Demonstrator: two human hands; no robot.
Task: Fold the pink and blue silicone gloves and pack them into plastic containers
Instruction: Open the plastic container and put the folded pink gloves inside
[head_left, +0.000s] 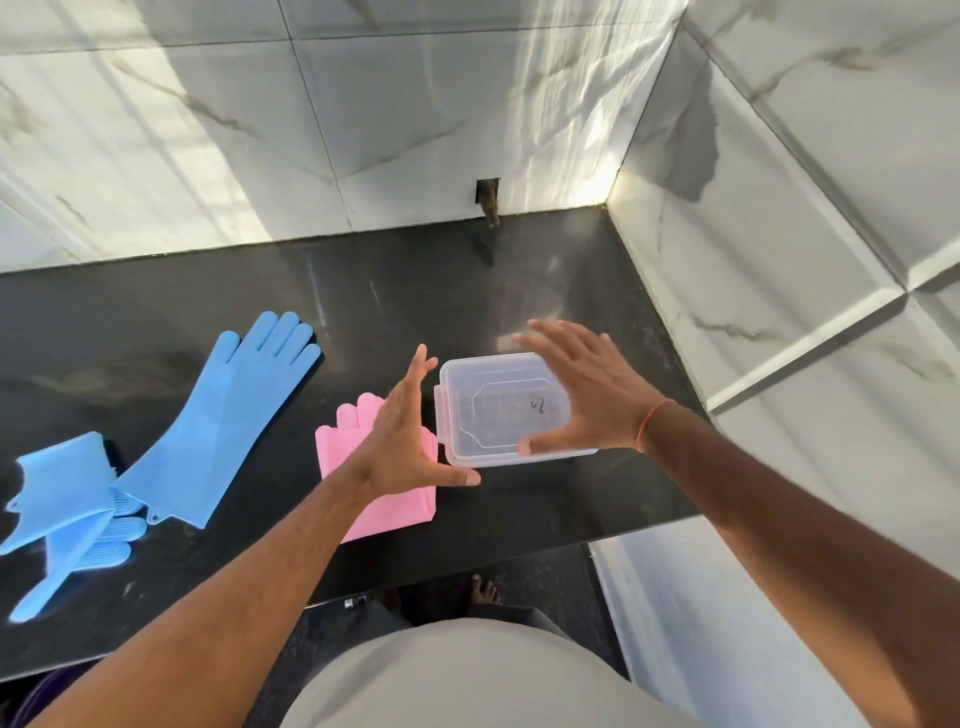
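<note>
A clear plastic container (483, 410) with its lid on sits on the black counter, right of centre. My right hand (587, 395) hovers spread over its right side, fingers apart, thumb by its front edge. My left hand (405, 441) is open just left of the container, above a folded pink glove (332, 452) that it partly hides. A long blue glove (208, 421) lies flat further left. A second blue glove (62, 499), crumpled and partly folded, lies at the far left.
The black counter (363, 291) ends at a marble wall behind and on the right. A small dark outlet (489, 200) sits in the back wall. The front edge runs below the gloves; bare feet (485, 592) show on the floor.
</note>
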